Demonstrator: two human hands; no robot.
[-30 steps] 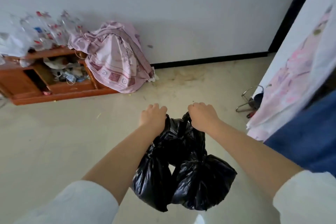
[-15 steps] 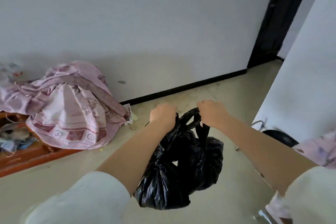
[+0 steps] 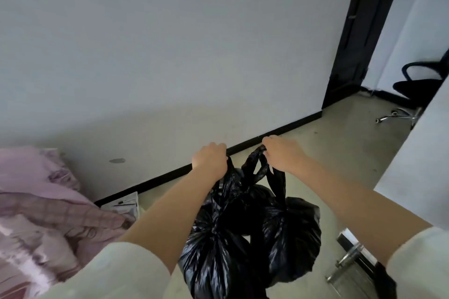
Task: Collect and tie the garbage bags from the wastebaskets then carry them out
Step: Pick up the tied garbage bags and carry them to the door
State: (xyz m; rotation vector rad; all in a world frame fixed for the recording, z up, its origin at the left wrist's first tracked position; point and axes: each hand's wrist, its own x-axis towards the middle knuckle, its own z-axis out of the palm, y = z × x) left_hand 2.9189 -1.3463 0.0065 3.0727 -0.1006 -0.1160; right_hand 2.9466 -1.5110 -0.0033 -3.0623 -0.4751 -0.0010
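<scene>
In the head view, we hold two black garbage bags (image 3: 247, 238) low in the centre of the frame, hanging clear of the floor (image 3: 340, 153). Our left hand (image 3: 210, 160) is curled into a fist around the neck of the nearer bag, and our right hand (image 3: 283, 154) is closed over the looped handles of the other; the fingertips themselves are tucked under, so we cannot tell how many loops each hand has caught. Both bags look gathered and knotted at the top, so we judge the tying done and the carrying out under way.

At the upper right, a dark door frame (image 3: 359, 39) opens onto another room where an office chair (image 3: 418, 90) stands. A pink cloth (image 3: 48, 201) is heaped at the lower left against the white wall (image 3: 170, 43), and a metal door handle (image 3: 349, 257) shows at the lower right edge.

To carry well, we should keep both fists tight on the handles, hold the bags together and slightly ahead so they do not swing against our legs, and steer toward the doorway, staying clear of the handle beside us and the chair's wheeled base beyond.
</scene>
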